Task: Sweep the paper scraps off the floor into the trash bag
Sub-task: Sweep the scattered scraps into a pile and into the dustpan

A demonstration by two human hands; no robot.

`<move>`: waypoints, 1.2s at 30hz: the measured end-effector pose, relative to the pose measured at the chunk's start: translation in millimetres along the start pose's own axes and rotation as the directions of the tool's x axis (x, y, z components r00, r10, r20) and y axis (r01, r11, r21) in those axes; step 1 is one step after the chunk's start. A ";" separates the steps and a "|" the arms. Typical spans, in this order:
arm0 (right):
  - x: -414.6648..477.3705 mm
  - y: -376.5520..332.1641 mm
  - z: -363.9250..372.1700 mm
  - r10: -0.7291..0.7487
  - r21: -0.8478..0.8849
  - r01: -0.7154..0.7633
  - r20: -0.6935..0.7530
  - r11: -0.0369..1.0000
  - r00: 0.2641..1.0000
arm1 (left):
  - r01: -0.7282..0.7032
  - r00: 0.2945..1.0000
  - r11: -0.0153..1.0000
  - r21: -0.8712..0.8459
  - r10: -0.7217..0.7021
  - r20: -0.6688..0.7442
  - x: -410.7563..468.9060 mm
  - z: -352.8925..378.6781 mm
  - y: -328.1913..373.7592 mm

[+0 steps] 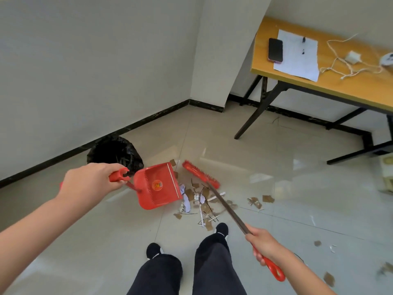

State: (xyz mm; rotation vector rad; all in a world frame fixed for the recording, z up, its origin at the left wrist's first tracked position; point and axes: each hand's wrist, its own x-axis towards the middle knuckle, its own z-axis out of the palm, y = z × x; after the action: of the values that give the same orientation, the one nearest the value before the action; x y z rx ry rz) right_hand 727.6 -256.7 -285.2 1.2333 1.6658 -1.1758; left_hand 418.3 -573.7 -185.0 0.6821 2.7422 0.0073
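Note:
My left hand (92, 179) grips the red handle of a red dustpan (158, 185), whose pan rests tilted on the tile floor just left of the scraps. My right hand (265, 244) holds the long handle of a red broom (201, 173); its head sits on the floor at the far side of the pile. Brown and white paper scraps (202, 202) lie heaped between pan and broom, in front of my feet. More scraps (258, 201) are scattered to the right. The black trash bag (114, 153) stands open by the wall, behind the dustpan.
A wooden table (344, 88) with black legs stands at the right, carrying a phone (275, 50), a paper sheet and a charger cable. Walls with black skirting close the corner behind. A box (387, 173) sits at the right edge. Stray scraps (329, 278) lie near my right arm.

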 end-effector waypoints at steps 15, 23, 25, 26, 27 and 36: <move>-13.7 -100.0 68.2 -0.245 -0.533 0.200 -0.014 0.822 0.969 | 0.295 0.953 0.927 -0.231 -0.304 -0.007 -133.1 48.8 -180.3; 53.2 -178.5 114.6 -0.316 -0.661 0.295 0.092 0.690 0.944 | 0.435 0.898 0.866 -0.245 -0.436 0.055 -193.7 102.8 -266.8; 72.7 -192.0 114.9 -0.325 -0.724 0.291 0.097 0.625 0.941 | 0.489 0.869 0.813 -0.315 -0.487 0.091 -203.2 126.9 -300.6; 80.1 -196.6 113.8 -0.328 -0.740 0.292 0.103 0.605 0.939 | 0.517 0.852 0.792 -0.324 -0.514 0.101 -206.8 140.5 -320.1; 85.2 -200.6 112.1 -0.324 -0.753 0.287 0.104 0.592 0.940 | 0.541 0.840 0.788 -0.295 -0.527 0.134 -209.5 161.1 -346.5; 99.4 -146.7 40.2 -0.244 -0.922 0.171 0.087 0.347 0.966 | 0.536 0.844 0.744 -0.398 -0.488 0.223 -170.6 107.1 -293.0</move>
State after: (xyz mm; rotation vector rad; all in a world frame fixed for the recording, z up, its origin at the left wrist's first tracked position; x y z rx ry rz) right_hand 561.6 -283.8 -353.9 0.2930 2.0889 -0.1096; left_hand 459.8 -919.0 -259.0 -0.2089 2.5845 0.4513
